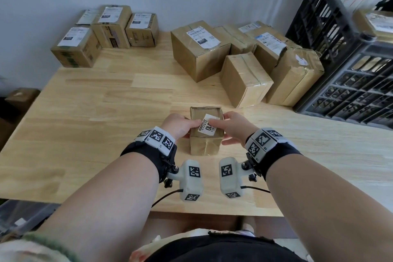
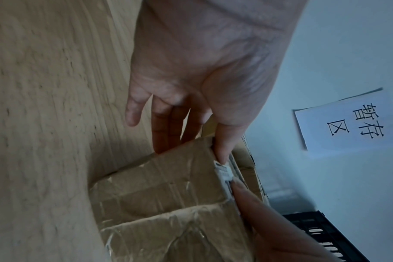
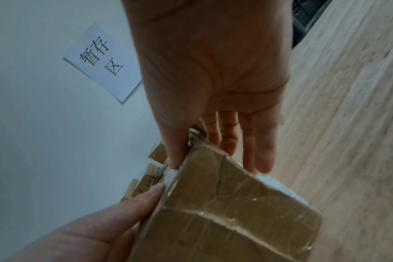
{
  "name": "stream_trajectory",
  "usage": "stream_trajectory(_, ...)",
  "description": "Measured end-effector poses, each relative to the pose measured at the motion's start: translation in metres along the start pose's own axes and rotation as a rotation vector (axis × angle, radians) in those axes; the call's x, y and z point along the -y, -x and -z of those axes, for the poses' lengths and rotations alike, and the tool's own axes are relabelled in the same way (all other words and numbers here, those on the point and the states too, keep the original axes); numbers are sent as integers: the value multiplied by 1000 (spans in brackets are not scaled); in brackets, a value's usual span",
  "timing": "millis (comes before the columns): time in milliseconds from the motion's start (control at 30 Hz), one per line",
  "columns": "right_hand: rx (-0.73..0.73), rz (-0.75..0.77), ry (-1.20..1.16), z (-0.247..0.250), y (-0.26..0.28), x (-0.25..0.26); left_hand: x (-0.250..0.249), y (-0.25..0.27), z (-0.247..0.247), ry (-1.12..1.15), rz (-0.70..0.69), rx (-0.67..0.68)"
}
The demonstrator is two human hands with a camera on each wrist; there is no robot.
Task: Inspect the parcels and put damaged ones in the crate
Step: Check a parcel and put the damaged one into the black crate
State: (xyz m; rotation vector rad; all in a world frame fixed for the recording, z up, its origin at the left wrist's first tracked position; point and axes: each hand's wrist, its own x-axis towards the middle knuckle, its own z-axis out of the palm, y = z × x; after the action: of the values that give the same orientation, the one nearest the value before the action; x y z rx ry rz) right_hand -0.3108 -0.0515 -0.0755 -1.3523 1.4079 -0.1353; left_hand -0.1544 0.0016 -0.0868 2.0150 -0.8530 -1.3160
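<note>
A small brown taped parcel (image 1: 205, 142) with a white "070" label (image 1: 209, 127) on top is near the table's front middle. My left hand (image 1: 180, 126) grips its left side and my right hand (image 1: 235, 126) its right side, both thumbs on the label. In the left wrist view my left hand (image 2: 191, 124) has its fingers behind the parcel (image 2: 164, 195). In the right wrist view my right hand (image 3: 215, 138) clasps the parcel (image 3: 224, 212) likewise. Its tape is wrinkled. The black crate (image 1: 340, 74) stands at the far right.
Several labelled parcels (image 1: 106, 32) sit at the back left of the wooden table (image 1: 85, 112). Another cluster (image 1: 200, 53) lies back centre, with a crumpled one (image 1: 295, 76) against the crate. One parcel (image 1: 376, 25) is inside the crate. A paper sign (image 2: 348, 124) hangs on the wall.
</note>
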Motion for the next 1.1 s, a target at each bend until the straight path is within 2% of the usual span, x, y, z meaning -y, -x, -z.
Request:
stream_trajectory(333,-25,9,67,-2,-1,5,-3,5,6,-43,8,8)
stream_trajectory(467,61,-15,9,-3,1,7,2,7,16,-1,17,-10)
stream_trajectory(567,52,-57,-21,-2,0,9,11,5,29,16,38,-101)
stream_trajectory(667,18,-63,36,-5,0,11,17,5,42,13,37,-246)
stream_trajectory(733,16,-58,77,-8,1,14,20,5,48,-39,39,-286)
stream_trajectory(900,35,-47,121,-20,0,16,28,9,47,-108,42,-213)
stream_trajectory(1100,81,-16,142,-25,-2,7,37,15,44,128,140,-96)
